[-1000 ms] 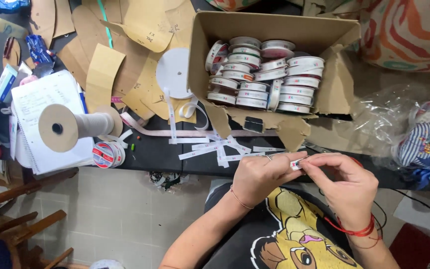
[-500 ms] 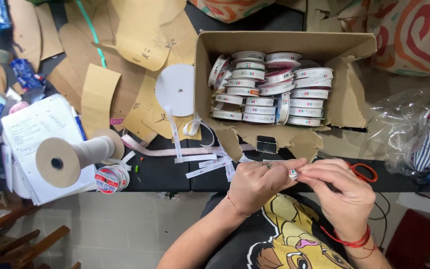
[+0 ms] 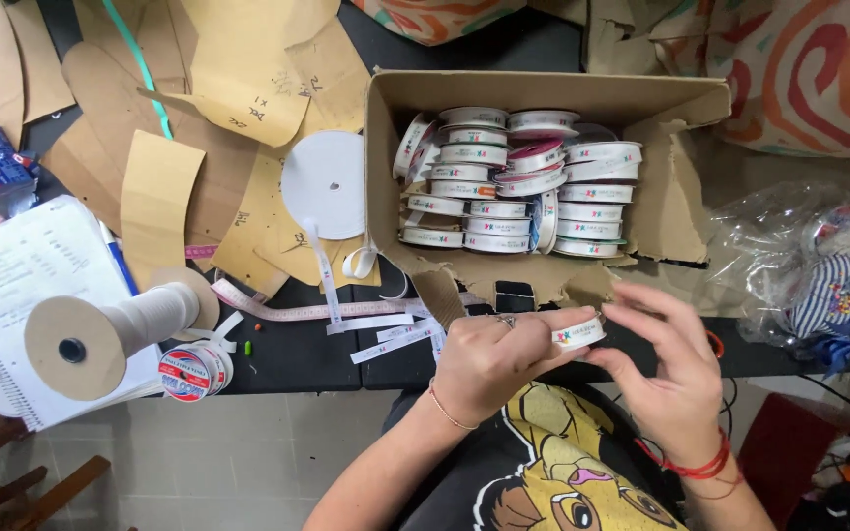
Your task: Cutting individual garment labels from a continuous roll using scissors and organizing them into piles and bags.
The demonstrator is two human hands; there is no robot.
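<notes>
Both hands are on one small white label roll (image 3: 578, 334): left hand (image 3: 489, 359) clamped around it, right hand (image 3: 666, 379) with fingers pinching its edge. Honestly, the loose tape end could unspool if that pinch slips. Just beyond the hands sits a torn cardboard box (image 3: 676, 197) full of similar rolls on a dark counter (image 3: 287, 354) cluttered with paper patterns; tiled floor below.
</notes>
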